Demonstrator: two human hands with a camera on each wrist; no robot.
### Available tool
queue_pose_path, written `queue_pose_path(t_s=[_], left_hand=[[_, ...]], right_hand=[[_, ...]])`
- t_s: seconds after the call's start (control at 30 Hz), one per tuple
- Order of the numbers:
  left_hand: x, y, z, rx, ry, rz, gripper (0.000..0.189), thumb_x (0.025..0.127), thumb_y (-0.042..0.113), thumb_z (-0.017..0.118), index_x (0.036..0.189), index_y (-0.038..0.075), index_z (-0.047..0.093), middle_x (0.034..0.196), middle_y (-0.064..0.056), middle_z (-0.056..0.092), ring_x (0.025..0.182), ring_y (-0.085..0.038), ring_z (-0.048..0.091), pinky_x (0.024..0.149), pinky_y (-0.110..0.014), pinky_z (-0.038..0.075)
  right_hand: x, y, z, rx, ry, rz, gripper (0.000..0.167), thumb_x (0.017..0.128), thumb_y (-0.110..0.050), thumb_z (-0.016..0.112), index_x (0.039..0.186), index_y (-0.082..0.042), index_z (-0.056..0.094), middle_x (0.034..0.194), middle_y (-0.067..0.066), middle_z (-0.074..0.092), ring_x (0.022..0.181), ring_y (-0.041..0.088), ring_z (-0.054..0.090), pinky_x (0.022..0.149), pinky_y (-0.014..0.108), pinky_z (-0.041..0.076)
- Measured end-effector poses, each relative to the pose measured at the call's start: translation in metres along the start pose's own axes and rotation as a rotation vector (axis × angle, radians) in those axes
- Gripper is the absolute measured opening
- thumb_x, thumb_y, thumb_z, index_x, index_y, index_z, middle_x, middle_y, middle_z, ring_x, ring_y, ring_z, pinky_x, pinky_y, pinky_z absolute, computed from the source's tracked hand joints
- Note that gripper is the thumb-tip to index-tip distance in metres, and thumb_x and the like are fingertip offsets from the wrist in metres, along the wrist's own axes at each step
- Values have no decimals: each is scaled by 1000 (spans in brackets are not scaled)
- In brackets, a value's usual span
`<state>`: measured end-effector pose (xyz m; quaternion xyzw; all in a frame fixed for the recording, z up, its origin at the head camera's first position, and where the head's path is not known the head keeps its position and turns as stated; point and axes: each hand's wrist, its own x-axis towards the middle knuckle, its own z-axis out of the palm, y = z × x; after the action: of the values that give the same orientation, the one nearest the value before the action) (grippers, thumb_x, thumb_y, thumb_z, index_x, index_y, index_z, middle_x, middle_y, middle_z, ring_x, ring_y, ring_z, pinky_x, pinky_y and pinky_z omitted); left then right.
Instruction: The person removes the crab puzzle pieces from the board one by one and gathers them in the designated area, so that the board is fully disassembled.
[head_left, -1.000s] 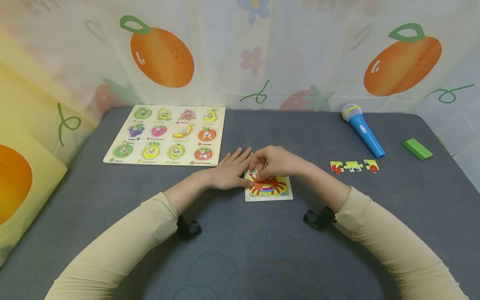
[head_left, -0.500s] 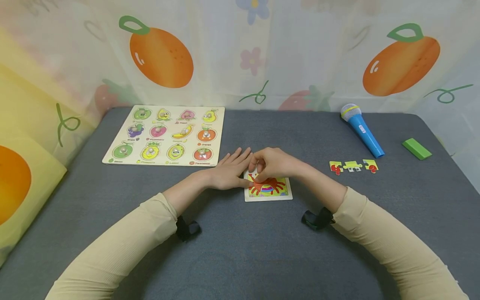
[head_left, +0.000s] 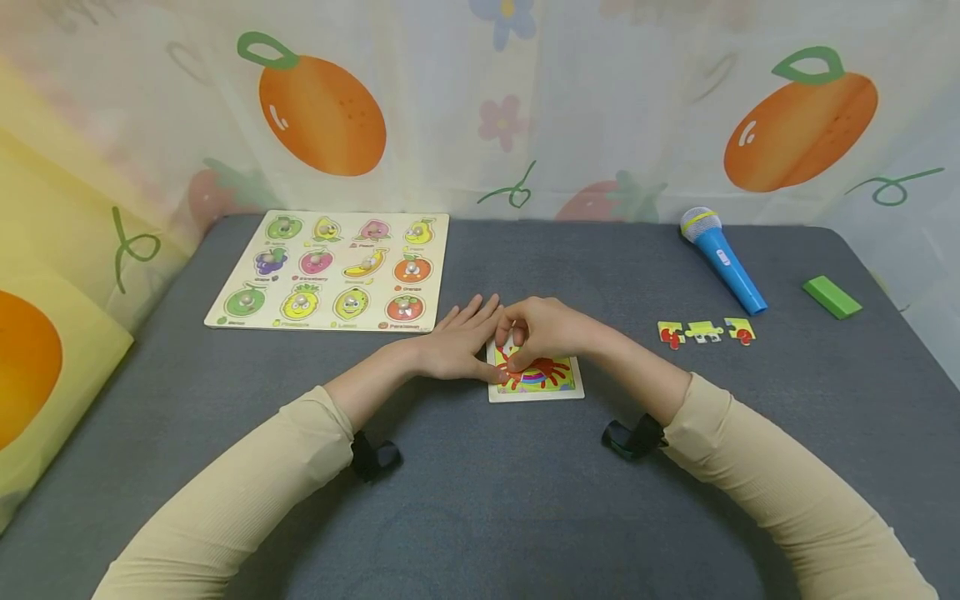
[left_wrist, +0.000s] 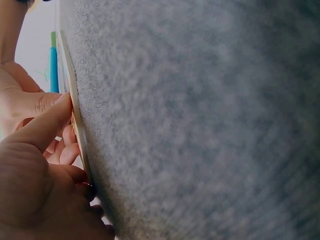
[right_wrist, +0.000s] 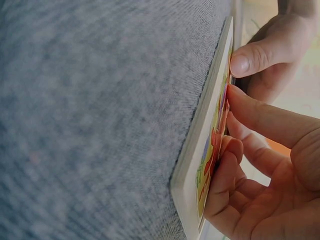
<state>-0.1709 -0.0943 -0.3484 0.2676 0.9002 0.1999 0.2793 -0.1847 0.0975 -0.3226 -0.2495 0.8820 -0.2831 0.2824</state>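
A small crab jigsaw puzzle (head_left: 540,382) in a pale frame lies on the grey table, partly covered by my hands. Flat with its fingers spread, my left hand (head_left: 459,343) rests at the puzzle's left side, thumb over its edge. My right hand (head_left: 551,325) reaches over the puzzle's upper part, thumb and fingers curled down onto a red puzzle piece (right_wrist: 220,135), pinching at it. Bare white backing shows near those fingertips. The right wrist view has the left thumb (right_wrist: 242,64) pressing on the frame beside them.
Three loose yellow-and-red puzzle pieces (head_left: 703,332) lie in a row to the right. Beyond them are a blue toy microphone (head_left: 726,260) and a green block (head_left: 832,297). A fruit peg puzzle board (head_left: 337,287) lies back left. A printed curtain (head_left: 600,125) hangs behind the table.
My right thumb and fingers have shifted slightly on the puzzle's upper left part, and a bit more white shows there. My left hand stays in place.
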Motion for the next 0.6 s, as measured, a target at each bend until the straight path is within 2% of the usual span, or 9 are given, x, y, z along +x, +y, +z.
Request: queue_pose_path(t_s=[0.23,0.6], left_hand=[[1,-1,1,9,-1,-7,101,91,51,62,160,13,-1,168,-2,-15,155,-23,-20,126,-49,-12],[-3,4,-3,18,-12,8,99,92,51,60,160,13,-2,168,-5,-14,155,-26,-19,126,-51,-10]], right_hand=[[1,3,2,14,0,-1,27,78,-16,83,101,-13,69,84,1,56,72,15,49,62,23,40],[-2,2,0,16,27,-31,26,78,-14,83,100,-13,69,87,4,60,75,16,50,66,25,41]])
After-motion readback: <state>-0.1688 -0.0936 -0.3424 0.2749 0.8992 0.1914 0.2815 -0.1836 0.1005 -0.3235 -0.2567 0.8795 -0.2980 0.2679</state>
